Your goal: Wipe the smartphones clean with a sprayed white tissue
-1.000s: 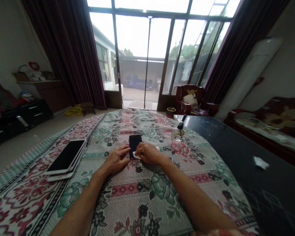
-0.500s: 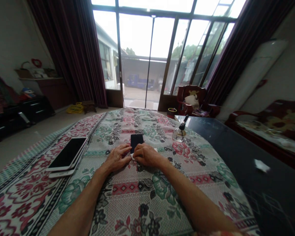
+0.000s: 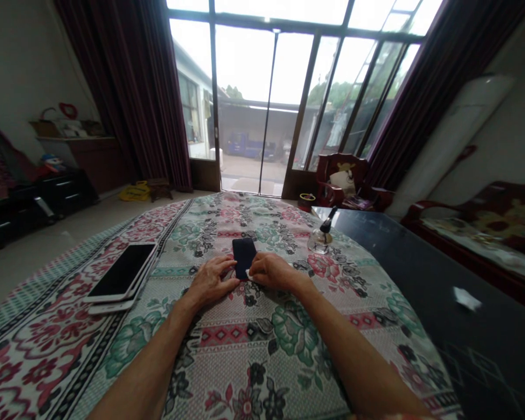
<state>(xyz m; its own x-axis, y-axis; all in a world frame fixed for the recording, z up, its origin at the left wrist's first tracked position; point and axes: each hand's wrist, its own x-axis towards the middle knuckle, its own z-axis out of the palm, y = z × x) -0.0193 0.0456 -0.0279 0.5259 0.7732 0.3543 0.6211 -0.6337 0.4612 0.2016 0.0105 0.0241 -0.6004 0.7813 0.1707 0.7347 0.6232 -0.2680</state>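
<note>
A small dark phone lies flat on the flowered tablecloth, screen side up as far as I can tell. My left hand rests at its left side, fingertips against the edge and thumb by the lower corner, holding it in place. Over the lower right of the phone, my right hand is closed on a small white tissue, pressed to the surface. Most of the tissue is hidden under the fingers.
To the left, a white tablet lies stacked on another pale device. A clear glass bottle with a black top stands at the right. Crumpled white paper sits on the dark table beside the cloth.
My right hand has slid slightly right with the tissue, away from the phone's lower left corner, uncovering more of the phone. My left hand has stayed at the phone's left edge.
</note>
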